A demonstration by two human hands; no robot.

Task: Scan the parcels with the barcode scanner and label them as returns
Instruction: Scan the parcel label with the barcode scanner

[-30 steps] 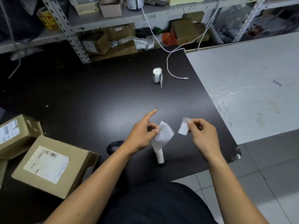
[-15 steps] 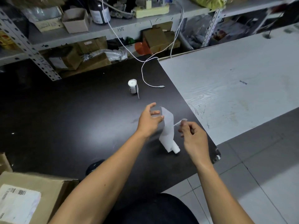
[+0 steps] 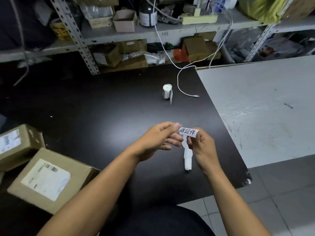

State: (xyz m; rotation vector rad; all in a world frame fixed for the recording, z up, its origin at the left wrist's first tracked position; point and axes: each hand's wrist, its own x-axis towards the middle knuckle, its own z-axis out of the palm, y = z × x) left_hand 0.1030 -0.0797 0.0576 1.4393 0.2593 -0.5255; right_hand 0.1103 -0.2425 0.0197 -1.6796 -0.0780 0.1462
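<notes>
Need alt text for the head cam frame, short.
Both hands, left hand and right hand, pinch a small white label printed with black characters above a dark table. Two cardboard parcels lie at left; a label roll stands farther back.

- A white return label [image 3: 188, 132] printed with black characters is held up over the dark table, pinched at both ends.
- A strip of white backing paper [image 3: 188, 156] trails below it to a small roll lying on the table.
- Another label roll [image 3: 167, 91] stands upright farther back.
- Two brown cardboard parcels [image 3: 49, 180], [image 3: 16, 145] with white shipping labels lie at near left, seemingly touching.
</notes>
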